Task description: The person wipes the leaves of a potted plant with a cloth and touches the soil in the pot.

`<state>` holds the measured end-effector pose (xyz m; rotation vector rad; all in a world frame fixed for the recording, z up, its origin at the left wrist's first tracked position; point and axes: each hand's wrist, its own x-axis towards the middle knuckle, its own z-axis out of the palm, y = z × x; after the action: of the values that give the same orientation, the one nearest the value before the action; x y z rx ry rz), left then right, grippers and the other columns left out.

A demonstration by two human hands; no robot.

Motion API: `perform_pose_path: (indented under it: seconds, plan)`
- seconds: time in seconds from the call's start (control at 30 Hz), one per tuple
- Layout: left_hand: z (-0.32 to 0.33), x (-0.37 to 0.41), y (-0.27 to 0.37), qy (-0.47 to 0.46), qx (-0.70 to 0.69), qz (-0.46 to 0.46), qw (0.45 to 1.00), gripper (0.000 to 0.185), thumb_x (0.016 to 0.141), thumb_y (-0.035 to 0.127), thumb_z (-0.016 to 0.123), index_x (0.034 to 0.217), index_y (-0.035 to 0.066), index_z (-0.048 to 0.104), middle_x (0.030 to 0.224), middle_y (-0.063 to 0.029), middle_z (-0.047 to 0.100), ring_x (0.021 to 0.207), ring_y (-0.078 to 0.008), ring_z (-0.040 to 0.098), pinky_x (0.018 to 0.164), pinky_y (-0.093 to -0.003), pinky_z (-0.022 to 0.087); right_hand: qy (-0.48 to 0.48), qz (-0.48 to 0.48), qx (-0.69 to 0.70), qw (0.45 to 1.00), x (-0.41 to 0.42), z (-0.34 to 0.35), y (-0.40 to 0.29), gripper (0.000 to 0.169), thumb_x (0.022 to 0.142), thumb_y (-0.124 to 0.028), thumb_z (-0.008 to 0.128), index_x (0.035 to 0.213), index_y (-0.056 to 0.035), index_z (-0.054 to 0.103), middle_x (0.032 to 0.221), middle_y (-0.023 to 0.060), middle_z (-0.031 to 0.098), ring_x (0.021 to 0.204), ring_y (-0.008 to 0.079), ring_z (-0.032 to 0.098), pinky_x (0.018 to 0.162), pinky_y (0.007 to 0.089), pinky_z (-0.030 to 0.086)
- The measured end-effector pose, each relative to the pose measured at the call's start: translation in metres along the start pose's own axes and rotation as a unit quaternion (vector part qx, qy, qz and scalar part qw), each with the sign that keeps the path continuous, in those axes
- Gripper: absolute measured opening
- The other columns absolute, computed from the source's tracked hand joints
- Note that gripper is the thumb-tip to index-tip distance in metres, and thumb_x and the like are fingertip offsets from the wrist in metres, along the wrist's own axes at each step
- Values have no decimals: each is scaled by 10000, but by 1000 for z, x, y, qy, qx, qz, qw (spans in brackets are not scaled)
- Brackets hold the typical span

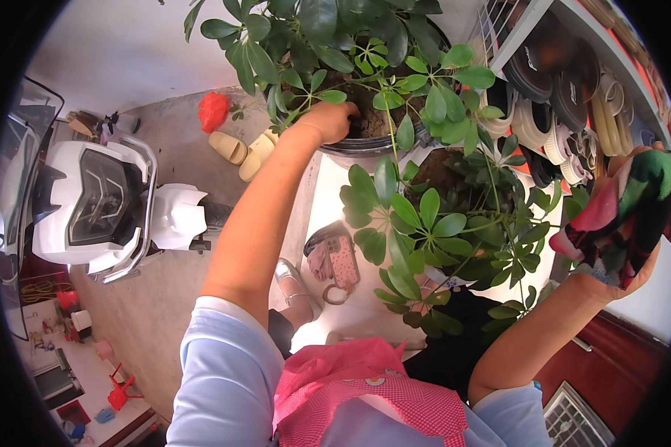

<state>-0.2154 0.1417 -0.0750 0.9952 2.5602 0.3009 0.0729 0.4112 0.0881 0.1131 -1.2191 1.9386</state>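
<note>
At the rim of a large dark plant pot (363, 146), my left hand (327, 122) reaches in to the brown soil (376, 120), its fingertips partly hidden. The leafy umbrella plant (319, 25) grows from this pot. My right hand (640, 268) is raised at the far right and holds a bunched multicoloured cloth (620, 218) in pink, green and black. Between my arms spreads more umbrella plant foliage (430, 223), with a second pot's soil (439, 167) partly visible under the leaves.
A shoe rack (514, 36) with sandals stands at upper right. Yellow slippers (228, 148) and a red plastic bag (214, 112) lie on the floor, left of the pot. A phone in a pink case (342, 261) lies below. A white scooter (98, 204) stands at left.
</note>
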Motion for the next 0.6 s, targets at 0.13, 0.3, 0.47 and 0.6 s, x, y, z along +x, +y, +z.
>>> perform_pose_path:
  seconds: [0.13, 0.3, 0.47, 0.6]
  plan:
    - [-13, 4, -5, -25, 0, -4, 1000, 305, 779, 106, 644, 1084, 93, 653, 1044, -117, 679, 957, -293, 648, 854, -359, 499, 13, -13, -29, 999, -1, -3, -1, 304, 821, -60, 557, 1081, 55, 450, 971, 179, 503, 775, 249, 466, 664, 331, 424]
    - [4, 15, 16, 74, -46, 46, 995, 387, 838, 196, 620, 1204, 87, 556, 1247, -142, 566, 1076, -339, 579, 940, -403, 451, 36, -40, -86, 995, -5, -9, 1, 207, 830, -74, 540, 984, 60, 506, 866, 178, 533, 640, 225, 477, 554, 297, 419]
    - [18, 40, 35, 53, 36, 46, 997, 414, 897, 290, 550, 1258, 89, 526, 1384, -119, 445, 1210, -346, 483, 1008, -435, 413, 57, -91, -193, 975, -16, -20, 5, 165, 839, -88, 523, 887, 66, 561, 761, 178, 562, 506, 200, 488, 444, 262, 415]
    - [15, 42, 40, 49, 73, 52, 995, 429, 871, 301, 576, 1246, 93, 547, 1330, -125, 494, 1206, -349, 483, 997, -436, 422, 73, -66, -177, 979, -19, -19, 5, 192, 854, -102, 509, 905, 73, 569, 772, 182, 579, 511, 201, 517, 446, 262, 435]
